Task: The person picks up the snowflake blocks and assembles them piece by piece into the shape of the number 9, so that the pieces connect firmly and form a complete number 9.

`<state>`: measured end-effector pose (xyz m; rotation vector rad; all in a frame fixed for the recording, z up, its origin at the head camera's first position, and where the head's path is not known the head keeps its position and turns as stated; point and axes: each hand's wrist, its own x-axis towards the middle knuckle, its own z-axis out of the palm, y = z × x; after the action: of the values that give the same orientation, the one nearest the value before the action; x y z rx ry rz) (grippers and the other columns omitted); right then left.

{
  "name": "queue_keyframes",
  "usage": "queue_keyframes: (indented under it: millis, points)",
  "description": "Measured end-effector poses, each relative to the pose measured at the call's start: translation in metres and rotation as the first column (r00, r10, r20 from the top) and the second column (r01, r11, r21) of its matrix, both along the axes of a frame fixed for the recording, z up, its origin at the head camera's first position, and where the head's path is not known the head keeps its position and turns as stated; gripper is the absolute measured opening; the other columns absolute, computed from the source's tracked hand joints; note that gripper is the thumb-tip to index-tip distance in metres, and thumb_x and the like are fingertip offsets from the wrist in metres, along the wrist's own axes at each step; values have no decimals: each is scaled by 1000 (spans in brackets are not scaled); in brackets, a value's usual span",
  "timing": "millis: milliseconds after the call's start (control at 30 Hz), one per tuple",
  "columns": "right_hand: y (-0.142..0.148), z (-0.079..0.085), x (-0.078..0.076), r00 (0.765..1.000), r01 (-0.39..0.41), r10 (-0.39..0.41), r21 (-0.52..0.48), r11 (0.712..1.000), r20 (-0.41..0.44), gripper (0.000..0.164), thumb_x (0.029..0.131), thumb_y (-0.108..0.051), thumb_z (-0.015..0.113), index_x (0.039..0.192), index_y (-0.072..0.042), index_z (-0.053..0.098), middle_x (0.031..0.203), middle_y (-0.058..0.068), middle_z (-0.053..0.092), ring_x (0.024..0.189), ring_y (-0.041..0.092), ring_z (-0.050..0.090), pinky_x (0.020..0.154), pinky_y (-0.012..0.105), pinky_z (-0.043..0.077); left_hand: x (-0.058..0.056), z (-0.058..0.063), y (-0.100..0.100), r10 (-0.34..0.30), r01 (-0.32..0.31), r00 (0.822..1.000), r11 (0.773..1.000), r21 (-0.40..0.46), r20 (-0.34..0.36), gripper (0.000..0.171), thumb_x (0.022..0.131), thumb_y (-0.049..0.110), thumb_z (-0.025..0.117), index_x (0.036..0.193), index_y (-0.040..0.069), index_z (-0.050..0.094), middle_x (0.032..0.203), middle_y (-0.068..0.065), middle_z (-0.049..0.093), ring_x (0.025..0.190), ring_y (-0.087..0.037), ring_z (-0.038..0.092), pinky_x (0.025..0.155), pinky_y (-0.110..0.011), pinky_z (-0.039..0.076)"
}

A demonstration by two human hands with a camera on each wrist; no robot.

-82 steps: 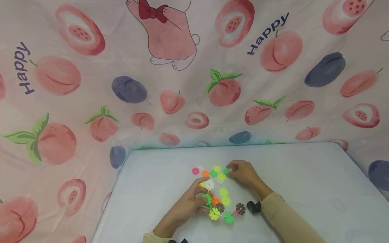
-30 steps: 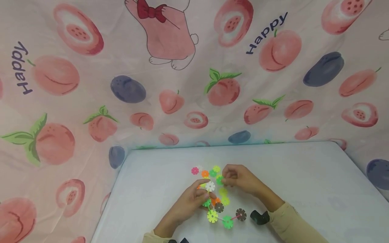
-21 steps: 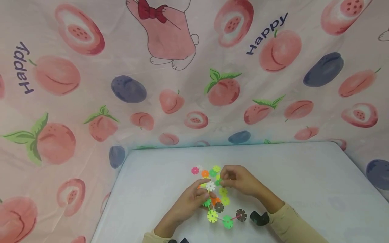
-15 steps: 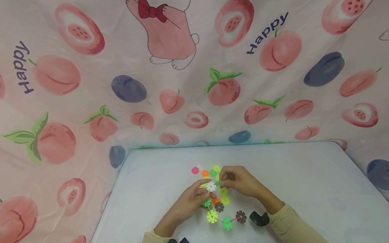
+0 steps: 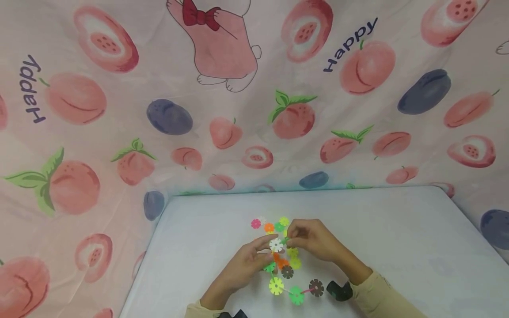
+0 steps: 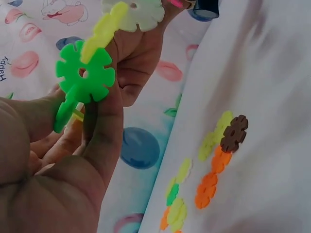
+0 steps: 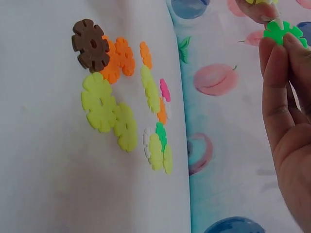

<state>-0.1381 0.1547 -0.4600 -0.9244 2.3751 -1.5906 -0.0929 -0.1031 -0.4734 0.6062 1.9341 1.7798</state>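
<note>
My left hand [image 5: 243,267] pinches a linked chain of plastic snowflake discs; in the left wrist view its thumb and fingers grip a green disc [image 6: 99,80]. A yellow disc [image 6: 108,26] joins that one to a white disc [image 5: 276,245] at the chain's top. From the hand the rest hangs down through a yellow disc [image 5: 276,286] and a green disc [image 5: 296,295] to a brown disc [image 5: 316,288]. My right hand [image 5: 320,240] pinches another green snowflake disc [image 7: 277,31] between thumb and forefinger, right at the edge of the white disc.
Loose snowflake discs lie on the white table [image 5: 397,238] beneath and beyond the hands, among them a pink disc [image 5: 256,223], an orange disc [image 5: 269,227] and a brown disc [image 7: 91,45]. A fruit-patterned cloth [image 5: 238,132] rises behind the table's far edge.
My right hand has carried a green disc from the loose discs, left and down, to the chain's white disc. The chain's lower end has dipped slightly; my left hand stays nearly in place.
</note>
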Motion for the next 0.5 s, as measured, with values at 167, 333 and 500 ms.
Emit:
queue_keyframes:
  millis: [167, 333, 500]
  points:
    - [0, 1, 1, 999, 3, -4, -9, 1000, -51, 15, 88, -14, 80, 90, -22, 67, 79, -7, 68, 74, 8, 63, 70, 27, 57, 0, 1, 2, 3, -3, 1000, 1000, -14, -9, 53, 105, 35, 56, 154, 23, 43, 140, -14, 63, 117, -22, 69, 94, -25, 57]
    - [0, 2, 1, 1000, -1, 1, -3, 1000, -31, 14, 88, -13, 79, 91, -21, 68, 81, -7, 69, 75, 9, 64, 71, 28, 58, 0, 1, 3, 6, -6, 1000, 1000, 0, 17, 53, 105, 34, 57, 155, 20, 42, 142, -14, 60, 121, -40, 65, 94, -26, 57]
    - [1, 2, -1, 999, 19, -20, 19, 1000, 33, 10, 89, -19, 79, 93, -23, 71, 88, -6, 72, 81, 11, 68, 77, 28, 60, 0, -1, 4, -4, 2, 999, 999, 44, 51, 54, 105, 30, 57, 153, 14, 40, 142, -16, 59, 116, -38, 68, 94, -30, 58]
